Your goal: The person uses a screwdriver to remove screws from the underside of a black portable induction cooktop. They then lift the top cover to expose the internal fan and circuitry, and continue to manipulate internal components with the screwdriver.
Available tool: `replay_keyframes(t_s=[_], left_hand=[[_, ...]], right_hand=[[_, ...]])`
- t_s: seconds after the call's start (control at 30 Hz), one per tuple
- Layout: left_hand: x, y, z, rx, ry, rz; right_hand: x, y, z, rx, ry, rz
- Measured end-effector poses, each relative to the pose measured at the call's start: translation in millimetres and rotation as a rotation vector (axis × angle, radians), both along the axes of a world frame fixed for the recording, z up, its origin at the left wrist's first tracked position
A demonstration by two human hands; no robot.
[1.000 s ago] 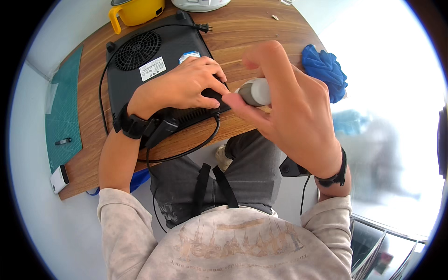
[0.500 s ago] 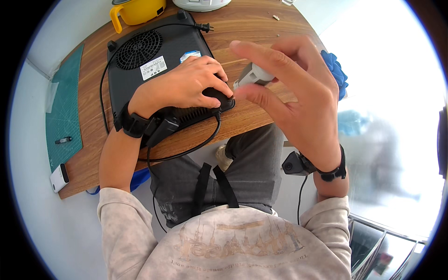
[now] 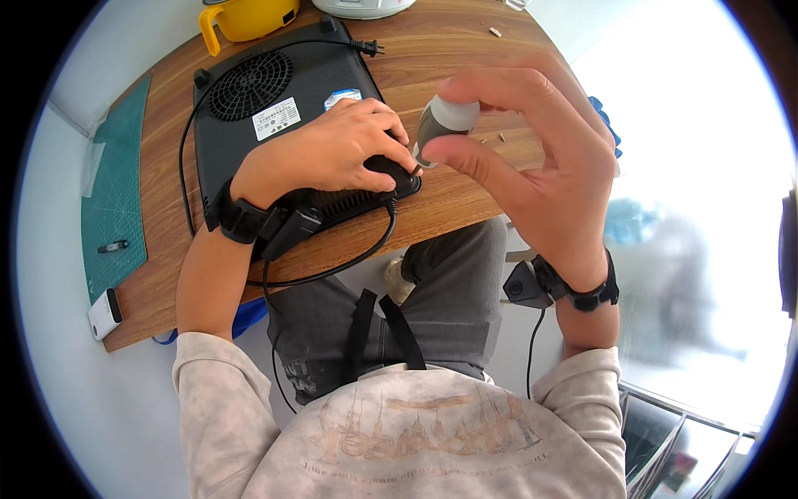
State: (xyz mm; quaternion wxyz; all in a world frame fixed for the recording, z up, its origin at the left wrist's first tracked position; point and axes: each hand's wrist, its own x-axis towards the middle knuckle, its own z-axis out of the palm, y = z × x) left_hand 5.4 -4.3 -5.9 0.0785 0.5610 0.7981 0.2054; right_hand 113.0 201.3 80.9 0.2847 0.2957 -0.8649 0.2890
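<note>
A black induction cooker (image 3: pixel 229 154) lies upside down on the table, its round fan grille and white label facing up. My left hand (image 3: pixel 337 141) rests on its near right corner, thumb and fingers bent round the dark raised foot (image 3: pixel 384 169) there. Just right of that corner, my right hand (image 3: pixel 553 137) holds a short, thick grey cylindrical tool (image 3: pixel 439 126) between thumb and fingers. Its pale rounded end tilts up and away, and its narrower lower end points down at the corner by my left fingertips. Whether that tip touches the cooker cannot be made out.
The cooker's plug (image 3: pixel 368 48) lies at its far edge. A yellow pot (image 3: pixel 249 21) and a white appliance (image 3: pixel 364 7) stand at the back. Left is a green cutting mat (image 3: pixel 116 191) with a black pen (image 3: pixel 113 246). Small bits (image 3: pixel 495 32) lie on the wooden table (image 3: pixel 449 37).
My right hand has turned and shifted slightly right, bringing the grey tool more upright and its pale end into fuller view. My left hand has stayed on the cooker's corner.
</note>
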Motion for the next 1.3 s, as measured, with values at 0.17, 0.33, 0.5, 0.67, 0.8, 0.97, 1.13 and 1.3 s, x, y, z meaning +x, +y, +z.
replay_keyframes(t_s=[0.17,0.33,0.5,0.67,0.8,0.97,1.13,1.3], left_hand=[[-0.6,0.6,4.3,-0.096,-0.005,0.012],[-2.0,0.7,1.3,-0.052,-0.042,0.014],[-3.3,-0.8,-4.0,-0.033,0.010,-0.001],[-2.0,-0.8,-5.8,0.012,-0.005,-0.023],[-2.6,0.3,-5.1,0.009,-0.025,-0.017],[-1.7,-0.2,-3.8,-0.002,-0.026,-0.018],[-2.7,-1.4,-6.2,0.011,-0.016,-0.014],[-1.6,-0.3,-4.2,-0.009,-0.023,-0.008]], right_hand=[[3.2,-6.4,-2.9,-0.155,-0.061,0.004],[4.4,-3.3,-3.5,-0.070,0.027,0.060],[7.5,7.6,-3.5,-0.004,-0.020,0.044],[9.2,6.5,-12.3,-0.168,-0.079,-0.002],[12.9,7.3,-14.6,-0.180,-0.184,-0.055],[14.6,11.4,-18.5,-0.204,-0.180,-0.071],[14.6,9.7,-19.2,-0.189,-0.146,-0.057],[11.4,9.9,-27.3,-0.308,-0.116,-0.076]])
